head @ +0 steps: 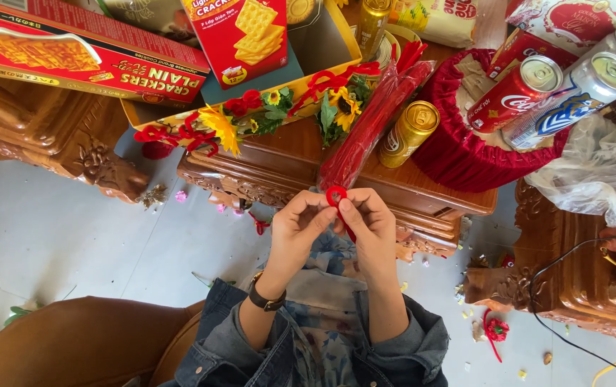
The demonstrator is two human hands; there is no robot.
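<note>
So both hands are pinched on a little red wire loop, left hand and right hand with fingers closed on it, right at the near edge of the carved wooden desk. My guess is the loop springs open if either pinch slackens, and a slipped elbow could roll the gold can off the edge. Packages: long red cracker box top left, upright red cracker box in a yellow tray, a clear sleeve of red sticks beside the can
</note>
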